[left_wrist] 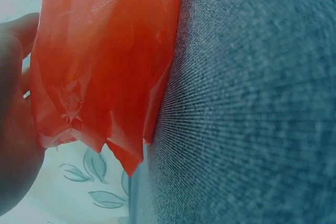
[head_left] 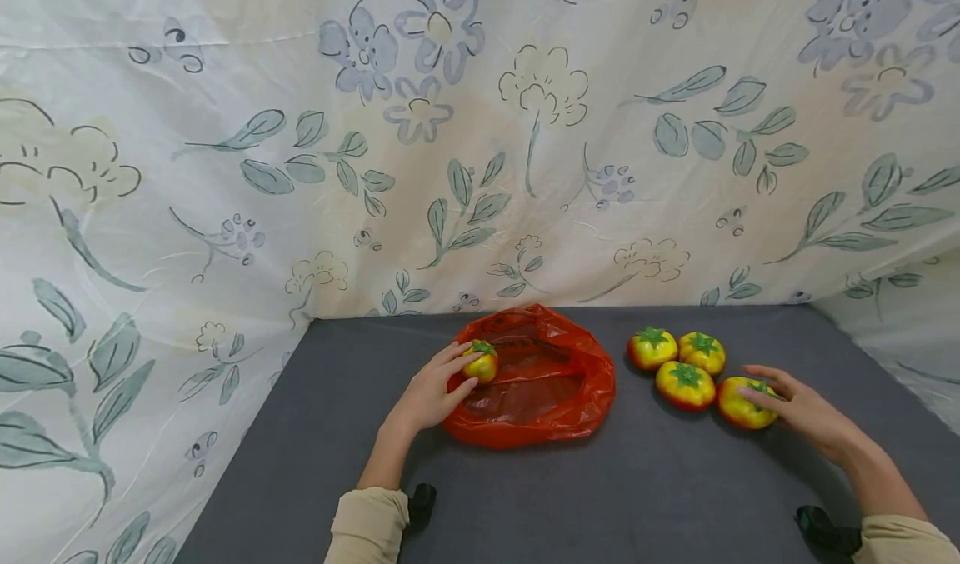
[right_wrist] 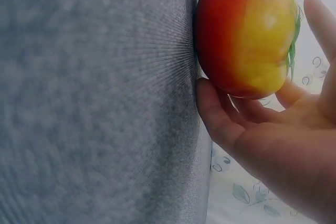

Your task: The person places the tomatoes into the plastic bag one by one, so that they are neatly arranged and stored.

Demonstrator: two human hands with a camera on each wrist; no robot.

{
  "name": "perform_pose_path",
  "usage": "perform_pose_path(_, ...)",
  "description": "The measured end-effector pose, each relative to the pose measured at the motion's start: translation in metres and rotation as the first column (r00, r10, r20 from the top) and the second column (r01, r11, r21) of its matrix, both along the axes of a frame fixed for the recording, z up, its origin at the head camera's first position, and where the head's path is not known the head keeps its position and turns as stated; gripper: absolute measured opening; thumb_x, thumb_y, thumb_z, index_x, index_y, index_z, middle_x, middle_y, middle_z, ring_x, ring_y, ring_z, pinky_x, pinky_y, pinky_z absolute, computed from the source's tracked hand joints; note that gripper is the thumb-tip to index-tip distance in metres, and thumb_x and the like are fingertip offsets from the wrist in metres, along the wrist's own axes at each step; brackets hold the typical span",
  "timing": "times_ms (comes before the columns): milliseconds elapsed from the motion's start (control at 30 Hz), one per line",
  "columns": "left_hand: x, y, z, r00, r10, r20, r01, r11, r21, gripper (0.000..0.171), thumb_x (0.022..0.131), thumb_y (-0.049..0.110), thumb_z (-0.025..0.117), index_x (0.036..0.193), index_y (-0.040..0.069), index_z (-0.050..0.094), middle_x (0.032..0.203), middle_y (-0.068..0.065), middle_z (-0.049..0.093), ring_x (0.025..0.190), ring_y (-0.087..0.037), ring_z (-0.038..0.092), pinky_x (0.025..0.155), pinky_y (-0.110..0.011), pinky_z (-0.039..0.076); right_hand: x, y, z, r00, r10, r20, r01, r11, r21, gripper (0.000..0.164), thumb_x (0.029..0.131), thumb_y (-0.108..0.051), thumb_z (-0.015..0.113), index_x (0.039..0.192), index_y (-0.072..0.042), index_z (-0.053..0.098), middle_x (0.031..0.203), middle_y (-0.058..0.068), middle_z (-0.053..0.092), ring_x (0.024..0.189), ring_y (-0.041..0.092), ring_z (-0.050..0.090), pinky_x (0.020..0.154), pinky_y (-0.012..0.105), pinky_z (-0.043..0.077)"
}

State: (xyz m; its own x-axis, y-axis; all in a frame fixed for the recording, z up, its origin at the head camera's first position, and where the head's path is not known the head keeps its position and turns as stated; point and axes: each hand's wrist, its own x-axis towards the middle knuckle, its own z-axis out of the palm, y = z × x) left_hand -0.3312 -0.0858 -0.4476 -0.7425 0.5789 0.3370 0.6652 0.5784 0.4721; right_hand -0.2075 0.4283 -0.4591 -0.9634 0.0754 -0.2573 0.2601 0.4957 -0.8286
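In the head view, my left hand (head_left: 433,387) holds a small yellow-and-red tomato (head_left: 483,366) with a green calyx, fingers above it and thumb below. That tomato is at the left side of the mouth of a red plastic bag (head_left: 525,432). The left wrist view shows the bag's side wall (left_wrist: 105,66) beside the hand, hiding the tomato. At the right, my right hand (head_left: 810,410) reaches around another tomato (head_left: 738,404), which sits on the dark table. In the right wrist view its fingers (right_wrist: 220,114) spread close to this tomato, and the thumb stands apart from it.
Three more tomatoes, at the back left (head_left: 651,350), back right (head_left: 702,352) and front (head_left: 684,386), cluster beside the right-hand one. The dark grey table (head_left: 570,506) ends at a floral cloth (head_left: 480,239) hung behind and at the sides.
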Motion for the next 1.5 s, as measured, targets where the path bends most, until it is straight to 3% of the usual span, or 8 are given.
perform_pose_path(133,0.000,0.000,0.000,1.000,0.000,-0.001,0.000,1.000,-0.002,0.044,0.092,0.021,0.065,0.134,0.014,0.057,0.144,-0.008,0.043,0.138,-0.028,0.030,0.104,-0.055,0.031,0.000,0.000,-0.001,1.000,0.011,-0.005,-0.010,0.999,0.033,0.089,0.094,-0.043,0.057,0.148,0.007,0.007,0.144,0.042,-0.013,0.127,0.062,-0.003,0.093,0.073,0.019)
perform_pose_path(333,-0.001,0.001,0.000,1.000,-0.004,0.001,0.004,1.000,0.002,0.045,0.092,0.021,0.065,0.135,0.013,0.056,0.145,-0.009,0.043,0.138,-0.029,0.030,0.103,-0.056,0.031,0.001,-0.002,-0.001,0.999,0.032,-0.006,-0.032,0.999,0.034,0.090,0.091,-0.038,0.064,0.147,0.007,0.010,0.143,0.043,-0.011,0.126,0.063,-0.004,0.092,0.076,0.012)
perform_pose_path(733,0.000,0.001,-0.001,1.000,0.000,-0.001,0.000,1.000,-0.001,0.044,0.091,0.020,0.066,0.134,0.013,0.057,0.144,-0.008,0.044,0.137,-0.028,0.030,0.104,-0.055,0.031,0.005,0.000,0.000,0.999,-0.042,-0.024,0.044,0.996,0.074,0.094,0.091,-0.046,0.061,0.147,0.008,0.009,0.142,0.044,-0.002,0.124,0.059,0.009,0.092,0.071,0.023)
perform_pose_path(867,0.000,0.001,0.000,1.000,0.007,0.001,-0.007,1.000,0.000,0.044,0.091,0.020,0.066,0.133,0.013,0.058,0.144,-0.008,0.044,0.137,-0.028,0.031,0.103,-0.055,0.032,0.007,0.004,0.004,0.997,-0.066,-0.045,0.069,0.995,0.077,0.093,0.093,-0.048,0.057,0.148,0.008,0.007,0.141,0.043,0.002,0.120,0.055,0.020,0.087,0.060,0.037)
perform_pose_path(967,0.000,0.001,0.000,1.000,0.012,0.002,-0.012,1.000,0.002,0.044,0.091,0.020,0.066,0.133,0.013,0.058,0.144,-0.007,0.044,0.137,-0.028,0.031,0.103,-0.055,0.033,0.008,0.003,0.008,0.995,-0.070,-0.065,0.073,0.996,0.054,0.090,0.095,-0.047,0.054,0.148,0.007,0.006,0.140,0.041,0.006,0.115,0.050,0.030,0.081,0.046,0.045)
perform_pose_path(1100,0.000,0.001,0.000,1.000,0.015,0.004,-0.015,1.000,-0.001,0.044,0.091,0.021,0.066,0.133,0.013,0.058,0.144,-0.008,0.044,0.137,-0.028,0.031,0.103,-0.055,0.033,0.007,0.001,0.012,0.993,-0.065,-0.100,0.064,0.998,-0.015,0.083,0.097,-0.044,0.051,0.149,0.004,0.006,0.140,0.038,0.010,0.104,0.028,0.045,0.074,0.033,0.049)
perform_pose_path(1233,0.000,0.001,0.000,1.000,0.007,0.003,-0.007,1.000,-0.004,0.044,0.091,0.021,0.066,0.134,0.013,0.058,0.144,-0.008,0.044,0.137,-0.028,0.031,0.103,-0.055,0.032,0.003,-0.001,0.015,0.986,-0.071,-0.148,0.055,0.992,-0.110,0.074,0.099,-0.041,0.048,0.150,-0.005,0.009,0.140,0.032,0.013,0.095,0.007,0.047,0.076,0.027,0.051)
perform_pose_path(1500,0.000,0.000,0.000,1.000,0.002,-0.004,-0.002,1.000,0.008,0.044,0.091,0.019,0.067,0.133,0.012,0.058,0.143,-0.009,0.044,0.137,-0.028,0.031,0.104,-0.055,0.031,-0.006,-0.007,0.029,0.963,-0.079,-0.258,0.038,0.986,-0.161,0.056,0.100,-0.037,0.047,0.146,-0.021,0.020,0.134,0.019,0.021,0.100,0.009,0.043,0.078,0.021,0.050)
